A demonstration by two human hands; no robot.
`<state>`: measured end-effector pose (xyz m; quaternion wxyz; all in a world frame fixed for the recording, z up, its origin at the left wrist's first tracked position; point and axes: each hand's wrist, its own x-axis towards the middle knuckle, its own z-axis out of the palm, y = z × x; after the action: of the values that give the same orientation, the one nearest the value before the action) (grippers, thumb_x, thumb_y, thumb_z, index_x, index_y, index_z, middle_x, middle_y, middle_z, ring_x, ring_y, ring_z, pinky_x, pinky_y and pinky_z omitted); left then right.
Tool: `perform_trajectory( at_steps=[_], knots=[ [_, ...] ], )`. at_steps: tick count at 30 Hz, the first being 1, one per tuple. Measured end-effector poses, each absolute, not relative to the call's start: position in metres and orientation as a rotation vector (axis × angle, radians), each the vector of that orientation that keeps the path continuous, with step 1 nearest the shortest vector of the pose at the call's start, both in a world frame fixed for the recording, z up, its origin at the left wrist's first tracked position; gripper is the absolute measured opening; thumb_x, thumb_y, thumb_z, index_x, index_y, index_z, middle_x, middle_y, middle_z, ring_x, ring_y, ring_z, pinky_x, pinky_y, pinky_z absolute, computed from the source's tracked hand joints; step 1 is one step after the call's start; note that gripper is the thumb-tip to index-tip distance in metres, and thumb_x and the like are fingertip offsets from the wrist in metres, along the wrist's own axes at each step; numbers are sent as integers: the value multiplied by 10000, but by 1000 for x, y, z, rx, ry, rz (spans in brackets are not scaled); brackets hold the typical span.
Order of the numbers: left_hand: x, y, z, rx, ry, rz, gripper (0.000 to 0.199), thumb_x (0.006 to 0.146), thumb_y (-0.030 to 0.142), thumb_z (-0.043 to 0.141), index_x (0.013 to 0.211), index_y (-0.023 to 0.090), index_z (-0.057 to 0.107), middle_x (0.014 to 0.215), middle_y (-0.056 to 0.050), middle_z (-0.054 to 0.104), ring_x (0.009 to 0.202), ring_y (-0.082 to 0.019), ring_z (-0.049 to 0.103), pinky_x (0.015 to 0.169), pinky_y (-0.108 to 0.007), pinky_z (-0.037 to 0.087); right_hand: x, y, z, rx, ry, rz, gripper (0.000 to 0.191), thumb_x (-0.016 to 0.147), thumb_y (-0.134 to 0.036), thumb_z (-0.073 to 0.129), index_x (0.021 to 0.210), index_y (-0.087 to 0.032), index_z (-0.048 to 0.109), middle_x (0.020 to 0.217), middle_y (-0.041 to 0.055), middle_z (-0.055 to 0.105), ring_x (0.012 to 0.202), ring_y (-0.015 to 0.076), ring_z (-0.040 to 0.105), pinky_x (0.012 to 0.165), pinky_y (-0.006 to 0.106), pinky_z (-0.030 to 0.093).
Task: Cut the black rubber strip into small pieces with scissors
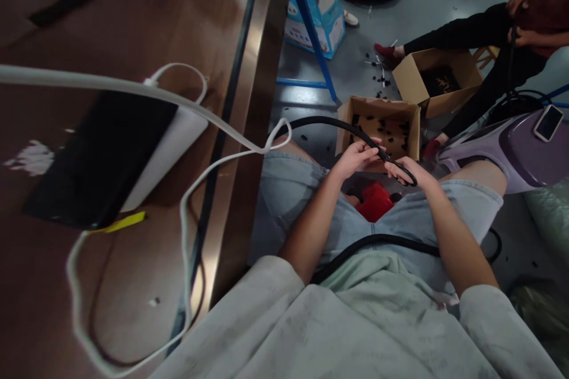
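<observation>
A thick black cable (329,121) arcs from beside the table across to my hands, above my lap. My left hand (358,159) is closed around it, with the thumb and fingers pinching the cable. Just to the right, my right hand (409,170) grips the thinner end part, where a small black loop sticks out past the fingers. The exact shape of the piece between both hands is too small to make out. Another stretch of black cable (382,240) lies across my lap. Below my hands, a red object (374,201) shows between my thighs.
An open cardboard box (341,130) with small black pieces stands before my knees, another box (411,80) behind it. The table (231,189) at left bears a black phone (104,154) and white cord (184,219). A purple stool (511,148) with a phone stands right, near a seated co-worker (540,18).
</observation>
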<state>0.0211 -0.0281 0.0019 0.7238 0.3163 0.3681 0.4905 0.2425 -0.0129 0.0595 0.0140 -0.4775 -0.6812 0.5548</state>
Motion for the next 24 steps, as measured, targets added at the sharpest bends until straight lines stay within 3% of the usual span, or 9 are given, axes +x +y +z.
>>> perform_trajectory(
  at_steps=[8, 16, 24],
  knots=[
    [21, -30, 8, 929, 809, 930, 435, 769, 444, 881, 1055, 145, 750, 1093, -128, 796, 995, -223, 727, 926, -339, 539, 244, -16, 48, -1424, -2122, 1816, 621, 931, -765, 517, 815, -170, 649, 598, 17, 601, 501, 129, 544, 479, 234, 392],
    [18, -28, 8, 982, 828, 912, 532, 770, 503, 869, 1107, 116, 730, 1140, -155, 785, 1055, -242, 716, 958, -350, 523, 249, -9, 56, -1491, -2195, 1717, 610, 817, -771, 633, 720, -169, 644, 467, -32, 500, 433, 116, 446, 471, 247, 291],
    [19, -31, 12, 970, 805, 875, 528, 781, 509, 857, 1120, 125, 729, 1139, -152, 785, 1027, -235, 722, 910, -332, 536, 244, -13, 54, -1411, -2140, 1775, 616, 867, -762, 581, 767, -159, 656, 547, -6, 556, 481, 129, 519, 486, 246, 349]
  ],
)
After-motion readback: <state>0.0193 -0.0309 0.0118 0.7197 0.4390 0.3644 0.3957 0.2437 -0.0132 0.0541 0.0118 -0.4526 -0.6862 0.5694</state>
